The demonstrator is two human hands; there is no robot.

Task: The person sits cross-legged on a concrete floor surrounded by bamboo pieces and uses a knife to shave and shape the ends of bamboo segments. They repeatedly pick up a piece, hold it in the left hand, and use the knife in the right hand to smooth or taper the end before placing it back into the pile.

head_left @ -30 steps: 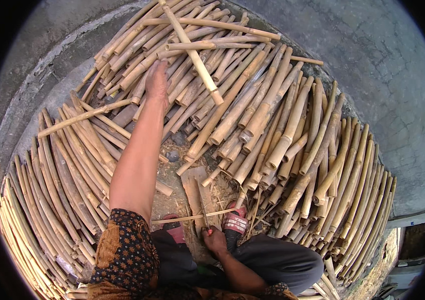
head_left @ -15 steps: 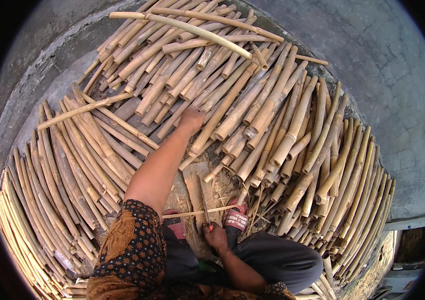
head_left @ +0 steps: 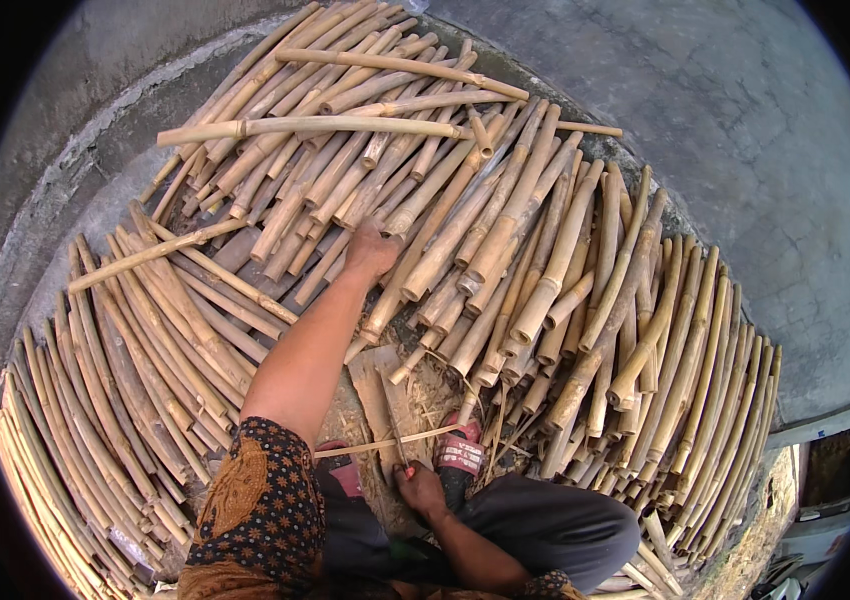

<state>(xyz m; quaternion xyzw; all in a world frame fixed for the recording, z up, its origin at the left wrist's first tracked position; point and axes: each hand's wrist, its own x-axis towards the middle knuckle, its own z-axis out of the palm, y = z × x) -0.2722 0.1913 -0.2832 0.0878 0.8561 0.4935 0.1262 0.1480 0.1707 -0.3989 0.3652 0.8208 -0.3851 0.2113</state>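
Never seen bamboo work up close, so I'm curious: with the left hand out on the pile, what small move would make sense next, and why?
Probably close the left hand on the stalk under it and draw it back toward the knees. The arm is stretched out over the pile, while the right hand waits low by the feet with a thin tool over a flat wooden block.

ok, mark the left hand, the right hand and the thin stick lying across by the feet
left hand (head_left: 373,250), head view, on the back of the hand among the bamboo poles
right hand (head_left: 419,487), head view, on the knuckles
thin stick (head_left: 365,447), head view, on its bare middle, left of the right hand
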